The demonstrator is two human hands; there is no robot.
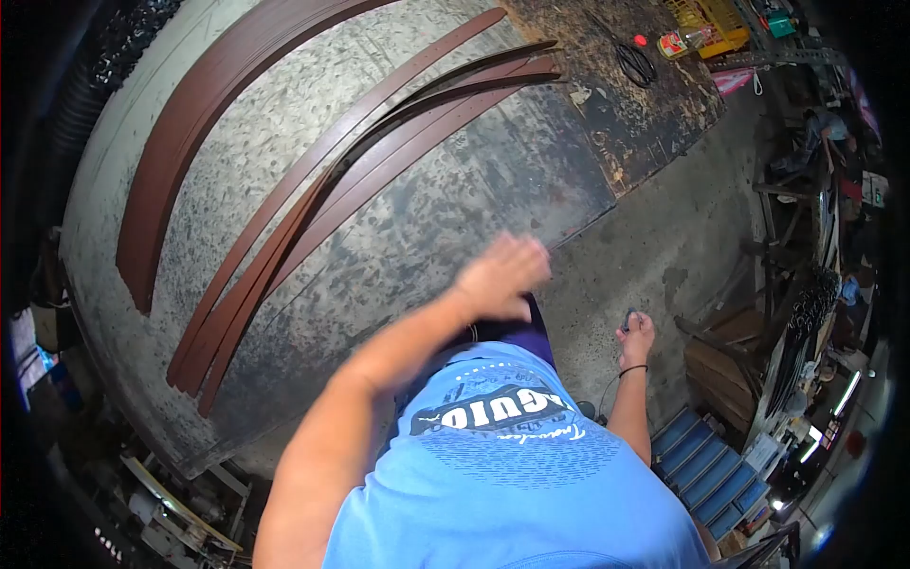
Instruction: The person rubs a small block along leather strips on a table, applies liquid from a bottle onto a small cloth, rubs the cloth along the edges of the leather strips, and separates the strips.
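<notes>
My left hand (502, 277) is over the near edge of the grey, mottled table (445, 199). It is smeared by motion, its thumb apart from the fingers, and nothing shows in it. Low on my right side, my right hand (637, 339) has its fingers closed round a small dark object (629, 319), too small to make out. Several long brown strips (379, 128), which look like leather, lie loosely across one another on the table. Farther left is a thick stack of similar brown strips (185, 142), curved by the lens.
At the table's far right a dark, worn board (654, 123) bears a coil of black cord (635, 66), a bottle (684, 41) and a yellow basket (716, 24). Blue drawers (706, 465) stand behind my right side. Dark cords (806, 322) hang at right, near another person (827, 128).
</notes>
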